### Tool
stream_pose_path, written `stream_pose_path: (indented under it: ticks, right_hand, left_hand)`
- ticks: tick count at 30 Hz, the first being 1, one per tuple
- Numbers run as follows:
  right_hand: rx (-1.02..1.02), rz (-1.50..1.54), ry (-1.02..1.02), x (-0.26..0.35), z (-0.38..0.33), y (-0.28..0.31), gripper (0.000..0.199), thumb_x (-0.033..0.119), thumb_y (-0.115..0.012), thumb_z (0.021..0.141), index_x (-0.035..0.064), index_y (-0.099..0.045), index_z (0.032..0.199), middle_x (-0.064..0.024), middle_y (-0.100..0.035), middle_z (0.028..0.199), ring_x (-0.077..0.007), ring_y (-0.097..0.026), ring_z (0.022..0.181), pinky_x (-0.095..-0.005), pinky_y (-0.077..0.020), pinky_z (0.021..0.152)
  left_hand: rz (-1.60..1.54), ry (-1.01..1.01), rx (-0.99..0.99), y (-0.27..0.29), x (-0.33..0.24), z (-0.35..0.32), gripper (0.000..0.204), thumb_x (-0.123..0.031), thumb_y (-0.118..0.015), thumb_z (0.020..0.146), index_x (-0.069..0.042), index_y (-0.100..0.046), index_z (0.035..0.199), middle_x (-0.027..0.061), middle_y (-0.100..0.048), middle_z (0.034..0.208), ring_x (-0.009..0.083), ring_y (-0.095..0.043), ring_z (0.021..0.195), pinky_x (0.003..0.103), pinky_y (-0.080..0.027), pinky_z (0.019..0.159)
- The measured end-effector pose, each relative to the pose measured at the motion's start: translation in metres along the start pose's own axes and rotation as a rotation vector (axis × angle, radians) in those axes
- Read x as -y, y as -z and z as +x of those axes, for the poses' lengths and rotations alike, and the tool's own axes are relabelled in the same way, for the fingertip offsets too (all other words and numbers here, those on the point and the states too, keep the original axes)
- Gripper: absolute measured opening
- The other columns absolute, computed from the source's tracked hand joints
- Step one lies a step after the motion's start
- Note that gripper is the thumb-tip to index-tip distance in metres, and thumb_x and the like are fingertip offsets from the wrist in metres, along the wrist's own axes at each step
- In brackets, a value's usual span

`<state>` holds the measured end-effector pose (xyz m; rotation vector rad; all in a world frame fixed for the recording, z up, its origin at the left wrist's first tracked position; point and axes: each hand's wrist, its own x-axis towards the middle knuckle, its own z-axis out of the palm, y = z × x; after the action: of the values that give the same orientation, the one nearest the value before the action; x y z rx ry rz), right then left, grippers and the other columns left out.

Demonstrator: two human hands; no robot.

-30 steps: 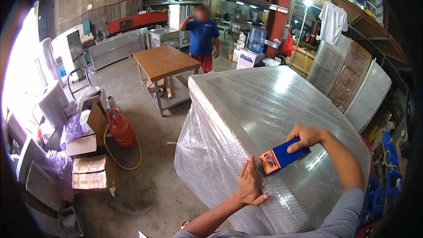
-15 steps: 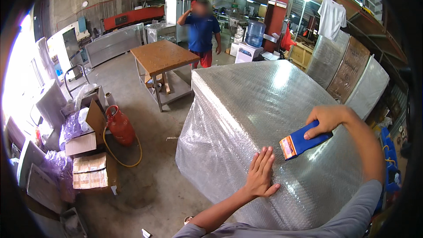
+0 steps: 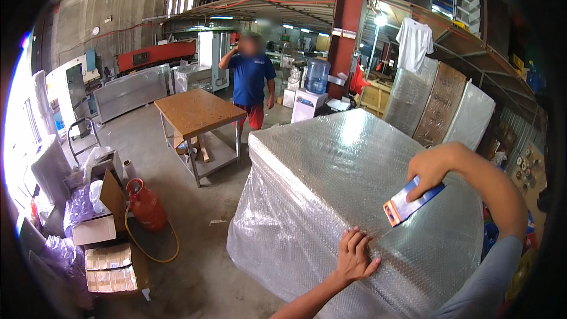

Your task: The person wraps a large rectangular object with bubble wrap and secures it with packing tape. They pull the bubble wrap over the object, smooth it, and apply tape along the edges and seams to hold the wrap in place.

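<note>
A large boxy object wrapped in clear bubble wrap [image 3: 322, 153] stands in front of me, taking up the middle and right. My left hand [image 3: 355, 258] rests on its near top edge, fingers apart and a little bent, pressing the wrap. Above the top face, my right hand [image 3: 434, 168] grips a flat blue box-like pack [image 3: 411, 202] with an orange-and-white end. That end points down and left toward the wrap, not far from my left fingers. Whether the pack touches the wrap, I cannot tell.
Beyond the wrapped object, a person in a blue shirt [image 3: 250, 80] stands beside a brown-topped table [image 3: 198, 110]. A red gas cylinder [image 3: 146, 205] with a yellow hose and cardboard boxes [image 3: 110, 267] are at left. A water dispenser [image 3: 307, 105] and wrapped panels [image 3: 440, 103] stand behind.
The view has tipped upward, showing more shelving overhead. My right hand has turned the blue pack, its orange end now angled further down. My left fingers have bent slightly on the edge.
</note>
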<state>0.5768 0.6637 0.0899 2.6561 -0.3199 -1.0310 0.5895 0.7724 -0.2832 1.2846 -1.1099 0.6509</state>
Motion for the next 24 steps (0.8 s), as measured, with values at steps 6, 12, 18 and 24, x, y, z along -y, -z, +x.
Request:
stream_pose_path:
  ticks: [6, 12, 18, 24]
  right_hand:
    - [-0.087, -0.405, -0.03, 0.092, 0.049, 0.001, 0.049, 0.048, -0.074, 0.082, 0.0033, -0.078, 0.103, -0.017, -0.076, 0.102, -0.033, -0.074, 0.093, -0.0461, -0.0579, 0.082]
    - [0.048, -0.688, 0.009, 0.164, 0.047, -0.036, 0.024, 0.023, -0.063, 0.094, 0.0107, -0.079, 0.105, -0.0093, -0.077, 0.11, -0.026, -0.073, 0.106, -0.0403, -0.0566, 0.084]
    - [0.137, -0.742, -0.072, 0.173, 0.052, -0.023, 0.024, 0.023, -0.069, 0.092, 0.0137, -0.078, 0.113, -0.0054, -0.075, 0.118, -0.0228, -0.071, 0.112, -0.0384, -0.0563, 0.085]
    - [0.162, -0.617, -0.184, 0.177, 0.047, -0.031, 0.024, 0.023, -0.069, 0.092, 0.0143, -0.077, 0.113, -0.0046, -0.075, 0.116, -0.0224, -0.071, 0.11, -0.0372, -0.0563, 0.084]
  left_hand:
    - [0.048, 0.034, -0.004, 0.014, 0.018, 0.0, 0.067, -0.055, -0.064, 0.089, -0.003, -0.055, 0.131, 0.0161, -0.05, 0.137, 0.0371, -0.039, 0.14, 0.055, -0.027, 0.12]
    - [-0.076, 0.049, -0.024, -0.004, -0.007, -0.006, 0.072, -0.054, -0.064, 0.091, 0.0, -0.051, 0.137, 0.018, -0.045, 0.144, 0.0373, -0.035, 0.143, 0.054, -0.026, 0.121]
    - [-0.095, 0.04, -0.009, 0.0, -0.008, 0.002, 0.072, -0.053, -0.062, 0.093, 0.003, -0.051, 0.136, 0.0203, -0.045, 0.144, 0.0365, -0.034, 0.144, 0.054, -0.025, 0.122]
    - [-0.052, 0.066, 0.057, 0.007, -0.006, 0.006, 0.075, -0.053, -0.057, 0.095, 0.006, -0.049, 0.141, 0.0217, -0.042, 0.152, 0.0363, -0.033, 0.147, 0.051, -0.022, 0.124]
